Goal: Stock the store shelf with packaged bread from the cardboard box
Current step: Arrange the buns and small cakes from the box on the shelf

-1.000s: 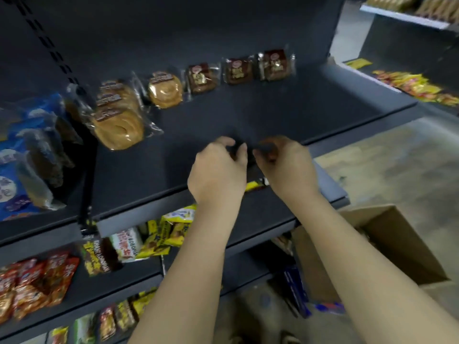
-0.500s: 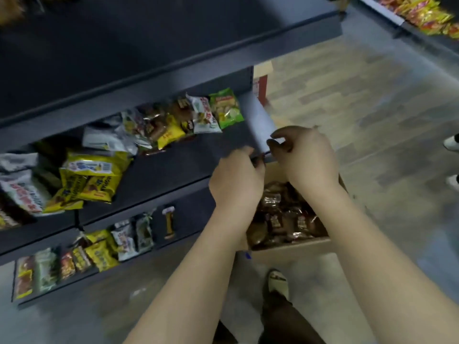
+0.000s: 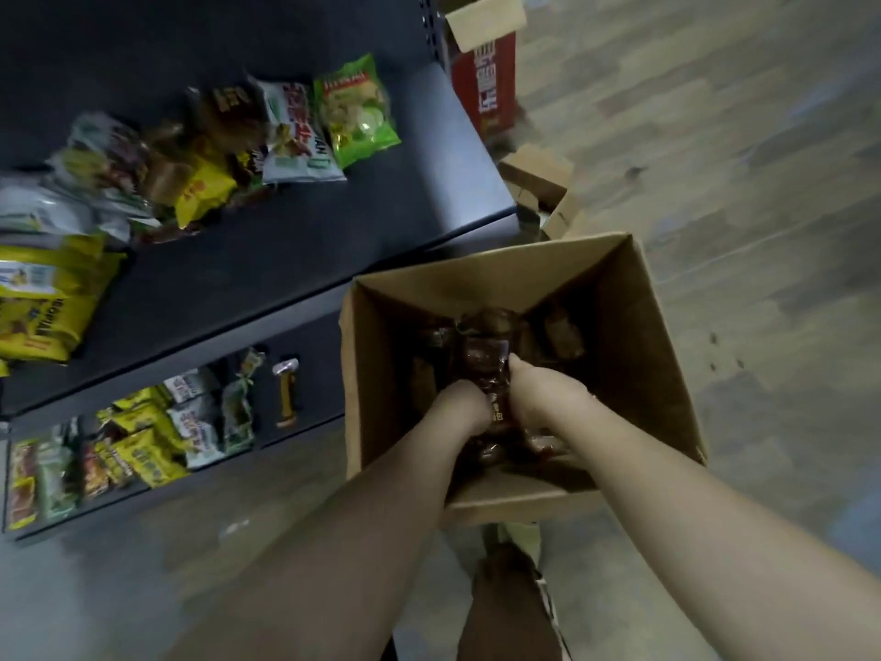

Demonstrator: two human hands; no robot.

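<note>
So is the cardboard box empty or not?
Not empty: the open cardboard box holds dark packaged bread on its bottom, and the left hand and right hand grip one pack inside it.

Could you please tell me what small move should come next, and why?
Probably lift straight up: the left hand and right hand grip dark brown plastic-wrapped bread packs inside the open brown cardboard box, so clearing its walls comes first.

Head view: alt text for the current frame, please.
The left hand and right hand reach into an open cardboard box and grip a brown packaged bread between them. A dark store shelf with snack bags stands on the left.
</note>
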